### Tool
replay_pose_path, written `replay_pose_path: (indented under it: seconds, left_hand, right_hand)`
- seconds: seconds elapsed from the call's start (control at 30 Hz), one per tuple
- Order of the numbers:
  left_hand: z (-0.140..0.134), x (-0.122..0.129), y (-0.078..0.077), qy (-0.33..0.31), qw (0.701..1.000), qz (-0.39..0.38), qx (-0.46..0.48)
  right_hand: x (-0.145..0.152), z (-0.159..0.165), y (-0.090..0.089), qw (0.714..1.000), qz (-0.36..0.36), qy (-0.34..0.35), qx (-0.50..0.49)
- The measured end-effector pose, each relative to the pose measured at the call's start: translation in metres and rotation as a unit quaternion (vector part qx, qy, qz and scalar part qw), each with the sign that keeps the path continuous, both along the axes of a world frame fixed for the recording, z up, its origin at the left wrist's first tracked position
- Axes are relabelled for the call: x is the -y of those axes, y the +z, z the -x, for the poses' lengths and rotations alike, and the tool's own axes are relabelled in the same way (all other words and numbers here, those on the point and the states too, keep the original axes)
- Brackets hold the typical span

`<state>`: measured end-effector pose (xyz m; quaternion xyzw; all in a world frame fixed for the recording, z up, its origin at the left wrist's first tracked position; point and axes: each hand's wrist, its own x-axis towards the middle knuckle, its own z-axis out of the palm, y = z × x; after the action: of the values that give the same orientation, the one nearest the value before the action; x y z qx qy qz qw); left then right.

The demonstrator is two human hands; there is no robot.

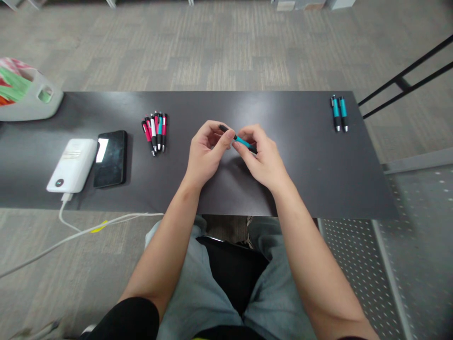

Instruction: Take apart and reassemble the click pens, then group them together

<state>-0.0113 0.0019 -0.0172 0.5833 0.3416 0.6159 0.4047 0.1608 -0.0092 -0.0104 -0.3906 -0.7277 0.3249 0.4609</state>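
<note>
Between my two hands, above the middle of the dark table point(226, 193), is a blue and black pen point(243, 141), held at a slant. My left hand point(208, 151) pinches its black end between thumb and fingers. With thumb and curled fingers, my right hand point(261, 153) grips the blue barrel near the other end, which is partly hidden. To the left lies a bunch of pens point(155, 132), red, white and blue with black grips. Two blue pens point(339, 114) lie side by side near the table's right end.
A white power bank point(72, 165) with a cable point(81, 232) lies left, beside a black phone point(111, 158). At the far left stands a white basket point(49, 99) with colourful contents. A black metal frame point(403, 85) and a perforated metal surface point(361, 264) are at the right.
</note>
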Motion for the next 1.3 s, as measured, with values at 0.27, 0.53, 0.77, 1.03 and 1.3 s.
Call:
replay_pose_path:
  seconds: [0.27, 0.53, 0.77, 1.03, 1.3]
  left_hand:
    - [-0.002, 0.002, 0.001, 0.030, 0.999, -0.012, -0.023]
    - [0.000, -0.001, 0.002, 0.079, 0.997, -0.006, -0.011]
    - [0.009, -0.008, -0.001, 0.113, 0.994, 0.001, 0.004]
    - [0.026, -0.007, -0.003, 0.135, 0.987, -0.004, -0.088]
    - [0.026, 0.000, 0.003, 0.153, 0.961, -0.037, -0.229]
  right_hand:
    - [0.000, 0.003, 0.000, 1.000, -0.009, 0.011, 0.026]
    - [0.001, 0.004, -0.003, 0.998, 0.005, -0.048, 0.033]
    - [0.002, -0.003, 0.009, 0.995, -0.038, -0.031, 0.082]
    - [-0.005, -0.027, 0.003, 0.985, -0.051, -0.118, 0.114]
    - [-0.005, -0.027, 0.004, 0.985, -0.039, -0.115, 0.123]
